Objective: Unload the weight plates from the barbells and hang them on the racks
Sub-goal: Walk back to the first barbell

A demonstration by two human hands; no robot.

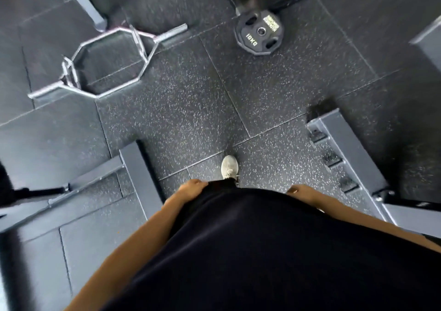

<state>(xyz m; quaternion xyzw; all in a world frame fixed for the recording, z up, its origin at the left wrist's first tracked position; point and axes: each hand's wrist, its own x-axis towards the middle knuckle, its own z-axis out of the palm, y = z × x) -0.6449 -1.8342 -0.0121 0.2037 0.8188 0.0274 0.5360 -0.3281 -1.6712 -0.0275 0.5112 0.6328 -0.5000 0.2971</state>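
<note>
One black, round 10 kg weight plate [259, 32] on speckled rubber floor [191, 110] | left hand [192, 188], right hand [301, 191]: both loosely curled, holding nothing, well apart from plate.

Black weight plate [259, 32], speckled floor [191, 110]

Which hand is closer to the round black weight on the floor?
Right, narrowly. The right hand hangs below the weight plate, slightly to its right; the left hand hangs farther off to its lower left.
</note>
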